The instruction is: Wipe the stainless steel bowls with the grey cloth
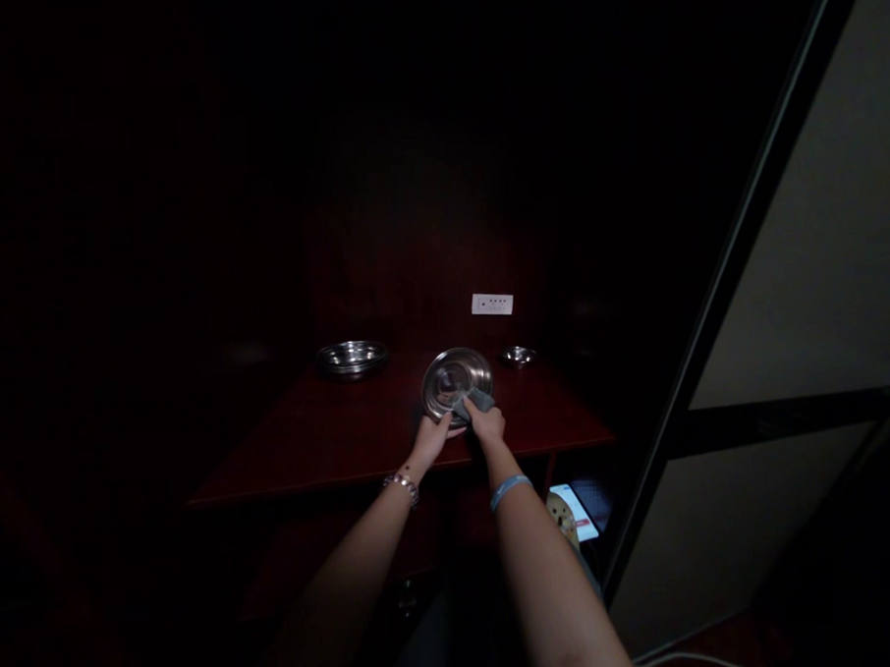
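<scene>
A shiny metal bowl [439,373] is tilted up above the dark red table, its inside facing me. My left hand [433,438] grips its lower left rim, thumb on the near edge and fingers underneath. In my right hand [487,422] is a grey cloth [477,400], pressed against the bowl's lower right inside. On the table to the left sit stacked metal bowls [352,357]. A small metal bowl [518,357] rests at the back right.
The dark red table [309,428] has its front edge below my hands. A white socket panel [492,304] is on the back wall. Lower right, a lit screen [584,524] shows beside a patterned yellowish object [562,513]. A sliding door panel [803,259] stands at the right.
</scene>
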`<state>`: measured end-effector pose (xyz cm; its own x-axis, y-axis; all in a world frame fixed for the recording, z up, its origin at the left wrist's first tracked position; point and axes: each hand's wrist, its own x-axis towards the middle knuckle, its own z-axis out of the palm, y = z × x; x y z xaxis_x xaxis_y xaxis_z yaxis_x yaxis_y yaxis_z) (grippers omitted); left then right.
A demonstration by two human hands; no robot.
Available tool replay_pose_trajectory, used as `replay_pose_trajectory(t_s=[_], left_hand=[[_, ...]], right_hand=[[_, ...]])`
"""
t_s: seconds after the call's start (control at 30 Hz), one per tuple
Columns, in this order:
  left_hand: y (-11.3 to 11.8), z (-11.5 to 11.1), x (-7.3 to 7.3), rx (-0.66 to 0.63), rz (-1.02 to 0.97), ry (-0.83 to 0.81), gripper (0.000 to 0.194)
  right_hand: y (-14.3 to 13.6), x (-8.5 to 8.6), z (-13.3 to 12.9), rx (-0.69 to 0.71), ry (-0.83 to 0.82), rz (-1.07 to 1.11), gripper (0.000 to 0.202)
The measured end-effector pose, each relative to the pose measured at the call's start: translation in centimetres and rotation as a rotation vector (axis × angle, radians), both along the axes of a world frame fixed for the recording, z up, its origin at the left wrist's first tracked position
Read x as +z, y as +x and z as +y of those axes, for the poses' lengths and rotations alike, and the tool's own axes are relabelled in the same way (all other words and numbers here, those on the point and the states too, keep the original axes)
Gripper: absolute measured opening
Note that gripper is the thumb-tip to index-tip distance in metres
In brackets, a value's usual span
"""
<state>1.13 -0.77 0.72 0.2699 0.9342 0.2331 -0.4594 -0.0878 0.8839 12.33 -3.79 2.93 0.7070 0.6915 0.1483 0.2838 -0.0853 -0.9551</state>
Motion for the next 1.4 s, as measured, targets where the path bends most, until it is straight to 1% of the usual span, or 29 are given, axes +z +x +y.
replay_pose_trajectory(t_s=[0.1, 0.2, 0.27, 0.37, 0.53, 0.7, 0.8, 0.93, 1.07, 1.2, 1.33, 1.4], left_hand=[[0.0, 0.0, -0.2, -0.018, 0.016, 0.007, 0.047], [0.1, 0.0, -0.2, -0.011, 0.02, 0.001, 0.046], [0.1, -0.1, -0.1, -0.013, 0.007, -0.003, 0.045], [0.1, -0.4, 0.0, -0.017, -0.005, -0.01, 0.043], [0.1, -1.0, 0.5, -0.01, 0.029, -0.013, 0.035], [-0.1, -1.5, 0.9, -0.003, 0.052, 0.007, 0.037], [-0.1, -1.6, 0.9, 0.007, 0.073, 0.022, 0.039], [-0.2, -1.4, 1.0, -0.006, 0.114, 0.04, 0.041], [-0.3, -1.1, 1.0, -0.023, 0.111, 0.012, 0.041], [-0.3, -0.5, 0.9, 0.015, 0.063, -0.055, 0.039], [-0.3, 0.0, 0.9, 0.075, -0.02, -0.1, 0.045], [-0.3, 0.1, 0.9, 0.088, -0.041, -0.11, 0.045]], right_hand=[[0.2, 0.1, 0.0, -0.066, -0.03, 0.004, 0.045], [0.1, 0.4, -0.3, -0.067, 0.059, -0.091, 0.044], [0.2, 0.6, -0.6, -0.067, 0.076, -0.168, 0.045], [0.4, 1.0, -1.0, -0.091, 0.021, -0.288, 0.047], [1.2, 1.7, -1.7, -0.139, -0.102, -0.485, 0.048], [2.3, 2.0, -2.4, -0.126, -0.142, -0.614, 0.049], [2.9, 2.0, -2.9, -0.1, -0.191, -0.61, 0.052], [3.2, 2.1, -3.3, -0.086, -0.272, -0.554, 0.06], [3.2, 2.3, -3.1, -0.038, -0.331, -0.48, 0.066], [2.2, 2.4, -2.2, -0.005, -0.35, -0.391, 0.069], [0.5, 2.1, -1.1, 0.083, -0.376, -0.289, 0.072], [0.1, 2.0, -0.9, 0.121, -0.38, -0.266, 0.073]])
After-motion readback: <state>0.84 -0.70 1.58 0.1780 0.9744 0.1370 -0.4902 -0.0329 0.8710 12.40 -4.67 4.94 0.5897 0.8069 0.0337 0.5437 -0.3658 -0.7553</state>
